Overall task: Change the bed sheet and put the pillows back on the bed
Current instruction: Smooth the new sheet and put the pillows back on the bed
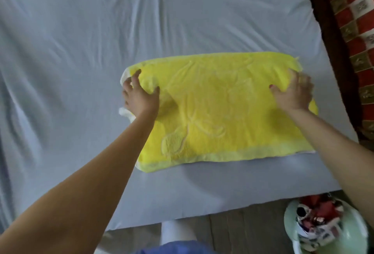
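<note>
A yellow pillow (218, 110) in a terry cover lies flat on the pale blue-grey bed sheet (85, 51), near the bed's right side. My left hand (139, 96) rests on the pillow's left end with fingers spread, beside a bit of white inner fabric that shows at that end. My right hand (293, 94) presses on the pillow's right end, fingers spread flat. The sheet is stretched over the mattress with shallow wrinkles.
A dark wooden bed frame (332, 41) runs along the right, with a red and cream checked cloth (356, 21) beyond it. At the lower right a pale green basket (332, 241) holds crumpled patterned fabric. Wooden floor shows at the bed's near edge.
</note>
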